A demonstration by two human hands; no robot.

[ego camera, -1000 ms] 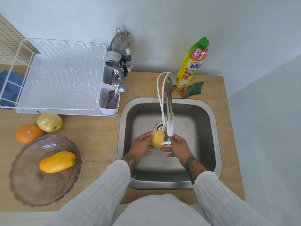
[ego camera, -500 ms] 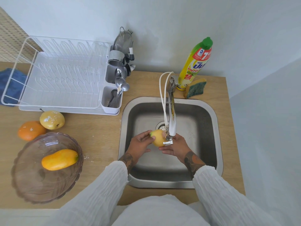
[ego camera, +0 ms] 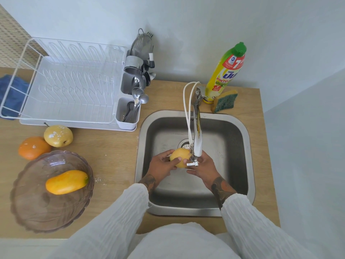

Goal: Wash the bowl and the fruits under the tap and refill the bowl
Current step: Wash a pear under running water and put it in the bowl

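At the bench's front left corner, a tinted glass bowl (ego camera: 46, 206) holds a single mango (ego camera: 66, 181). Over the steel sink (ego camera: 242, 146), the left hand (ego camera: 162, 166) and right hand (ego camera: 204, 168) both grip a yellow fruit (ego camera: 179, 157) beneath the tap (ego camera: 197, 135). Farther back, an orange (ego camera: 33, 147) and a pear (ego camera: 58, 135) sit before the dish rack (ego camera: 65, 85), its caddy (ego camera: 127, 116) filled with cutlery.

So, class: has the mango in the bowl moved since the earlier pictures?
No. The mango lies at the same spot in the bowl, stem end towards the sink; only the camera shifted.
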